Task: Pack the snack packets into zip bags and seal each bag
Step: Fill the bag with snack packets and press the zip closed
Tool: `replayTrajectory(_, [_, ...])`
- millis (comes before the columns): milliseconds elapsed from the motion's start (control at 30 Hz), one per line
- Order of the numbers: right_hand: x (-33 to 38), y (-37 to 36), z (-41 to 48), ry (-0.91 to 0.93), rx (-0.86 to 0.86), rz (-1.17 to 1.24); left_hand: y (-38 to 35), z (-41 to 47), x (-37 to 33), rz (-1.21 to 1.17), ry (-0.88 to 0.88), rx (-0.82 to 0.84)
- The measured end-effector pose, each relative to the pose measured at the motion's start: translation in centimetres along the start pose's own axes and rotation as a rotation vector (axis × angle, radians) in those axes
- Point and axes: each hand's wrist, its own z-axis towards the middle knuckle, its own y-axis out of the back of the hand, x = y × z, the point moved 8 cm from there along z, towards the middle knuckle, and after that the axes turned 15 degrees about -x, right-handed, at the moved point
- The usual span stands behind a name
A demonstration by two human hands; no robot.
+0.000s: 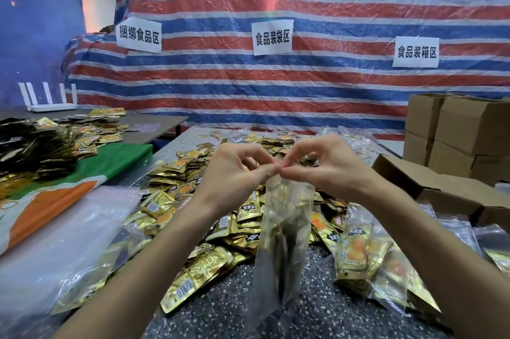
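Speckled grey tabletop [317,319] is nearest, a bare patch between the forearms and about the only open room. Above it hangs a clear, crinkled zip bag [281,228], roughly upright over the table's near middle. The left hand [234,170] and right hand [325,167] meet at its top edge, each pinching the strip between thumb and forefinger with the other fingers loosely curled. Gold foil shows inside the bag, but it is blurred and I can't count the contents. Can't tell whether the zip is closed, since the fingertips cover it. Loose snack packets [193,186], flat shiny gold pouches, are heaped from mid-table to the far edge, and the arms hide part of the heap. Filled bags [367,250] lie just right of the hanging bag. A stack of empty clear bags [69,228] sits on the left, glossy and cut off by the frame edge. An open carton [441,189] with its flaps out crowds the right side, with stacked cardboard boxes [455,128] behind it. A green and orange cloth [82,173] covers the left table. A striped woven tarp [276,90] under clear film forms the backdrop.
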Motion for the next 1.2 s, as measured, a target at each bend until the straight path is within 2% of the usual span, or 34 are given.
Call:
replayTrajectory(433, [0.4,-0.1,-0.3,-0.137,0.056,0.107,0.1,-0.1,-0.3,0.011,0.002,0.100])
replayTrajectory(967, [1.4,-1.4,-0.3,-0.141,0.179,0.015,0.1,-0.6,-0.9,0.005,0.022,0.095])
replayTrajectory(1200, [1.2,-1.4,-0.7,-0.144,0.187,0.033,0.3,-1.0,-0.3,0.007,0.061,0.141])
